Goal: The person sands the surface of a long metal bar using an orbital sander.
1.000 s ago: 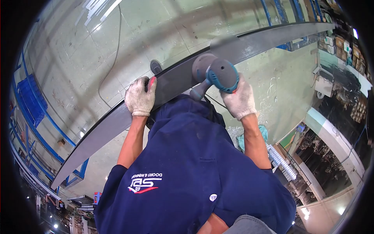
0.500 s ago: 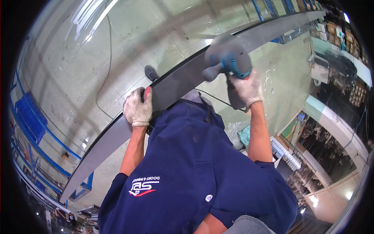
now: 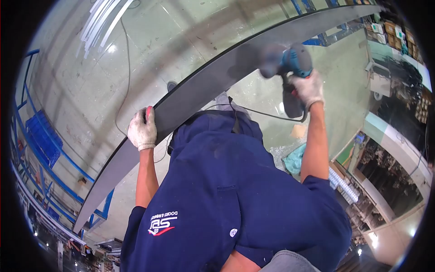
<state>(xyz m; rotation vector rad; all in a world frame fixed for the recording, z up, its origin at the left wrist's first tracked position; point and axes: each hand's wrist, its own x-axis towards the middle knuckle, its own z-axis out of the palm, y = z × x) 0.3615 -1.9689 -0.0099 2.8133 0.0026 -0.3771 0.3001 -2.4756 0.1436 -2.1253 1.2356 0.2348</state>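
My left hand [image 3: 142,129], in a whitish work glove with a red thumb tip, is wrapped around a long grey panel strip [image 3: 199,90]. The strip runs across the view, bent by the lens, with a black line along its far edge. In my right hand [image 3: 309,88], also gloved, is a blue and black power tool [image 3: 295,61] with a rounded grey head. Motion blurs that head, which overlaps the strip in this view. A black cord [image 3: 253,111] trails from the tool's lower end past my body.
Blue metal frames [image 3: 104,208] stand beneath the strip's two ends. White strips [image 3: 102,22] and a thin cable [image 3: 128,68] lie on the floor. A teal plastic bag [image 3: 294,158] is near my right arm, and shelves with boxes [image 3: 392,34] stand at the far right.
My right hand and the power tool have moved right, and the tool has turned. My left hand has shifted left and slightly down in the view, still gripping the panel strip.
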